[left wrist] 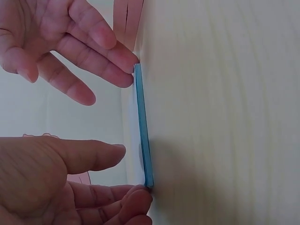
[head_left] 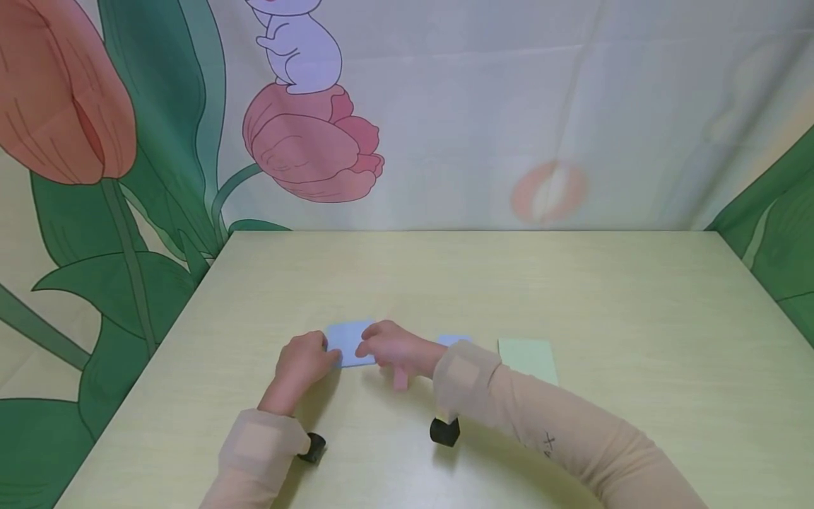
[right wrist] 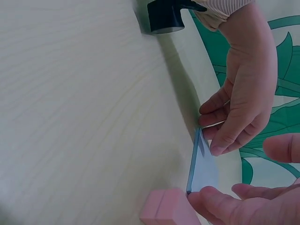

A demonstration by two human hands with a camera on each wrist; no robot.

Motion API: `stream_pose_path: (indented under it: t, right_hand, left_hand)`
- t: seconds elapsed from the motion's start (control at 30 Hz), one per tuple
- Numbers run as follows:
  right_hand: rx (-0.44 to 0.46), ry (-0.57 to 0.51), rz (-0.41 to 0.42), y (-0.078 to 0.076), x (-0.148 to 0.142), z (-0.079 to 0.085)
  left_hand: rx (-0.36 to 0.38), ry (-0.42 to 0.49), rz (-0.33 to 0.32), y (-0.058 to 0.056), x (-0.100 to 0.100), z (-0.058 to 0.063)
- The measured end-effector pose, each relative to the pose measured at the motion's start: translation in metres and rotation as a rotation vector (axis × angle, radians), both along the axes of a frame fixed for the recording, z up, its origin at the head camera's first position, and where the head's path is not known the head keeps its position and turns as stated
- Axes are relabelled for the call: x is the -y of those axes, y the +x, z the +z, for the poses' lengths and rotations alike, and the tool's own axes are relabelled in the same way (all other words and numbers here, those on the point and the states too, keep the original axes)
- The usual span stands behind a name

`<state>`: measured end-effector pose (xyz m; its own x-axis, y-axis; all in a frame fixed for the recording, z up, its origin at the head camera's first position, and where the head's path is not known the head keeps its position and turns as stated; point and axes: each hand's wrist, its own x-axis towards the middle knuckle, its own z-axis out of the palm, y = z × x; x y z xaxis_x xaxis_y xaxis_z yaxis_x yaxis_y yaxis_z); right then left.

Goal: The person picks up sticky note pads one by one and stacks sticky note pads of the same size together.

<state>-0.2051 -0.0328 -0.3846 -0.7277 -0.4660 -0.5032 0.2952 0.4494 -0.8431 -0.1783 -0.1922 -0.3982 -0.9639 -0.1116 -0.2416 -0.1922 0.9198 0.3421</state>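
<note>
A thin blue square note pad [head_left: 352, 344] lies flat on the table between both hands, with a line along its side like two layers. At its left side is my left hand [head_left: 303, 363], bent fingertips at the edge and thumb held over the top face; the left wrist view shows a gap under that thumb. From the right, my right hand [head_left: 396, 346] reaches over with fingers spread, fingertips touching the opposite edge of the pad. Beneath the right hand stands a small pink block [head_left: 400, 378], partly hidden; in the right wrist view the pink block [right wrist: 165, 206] also has a seam.
A second blue piece [head_left: 454, 340] shows behind the right wrist, mostly covered. Farther right lies a pale green square [head_left: 528, 359], overlapped by the right sleeve. Black wrist cameras [head_left: 444, 431] hang below both cuffs. A printed flower curtain [head_left: 445, 106] borders the table's back edge.
</note>
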Motion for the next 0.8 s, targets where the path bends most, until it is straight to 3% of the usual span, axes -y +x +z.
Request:
stream_pose_path:
  t: [0.3,0.8]
  right_hand:
    - [0.051,0.039,0.003,0.008,0.002,0.004]
    - [0.044,-0.044,0.050,0.022,-0.001,0.004]
  left_hand:
    - [-0.014,-0.012,-0.032,0.004,0.003,0.003]
    - [-0.024,-0.031,-0.036,0.008,0.007,0.002]
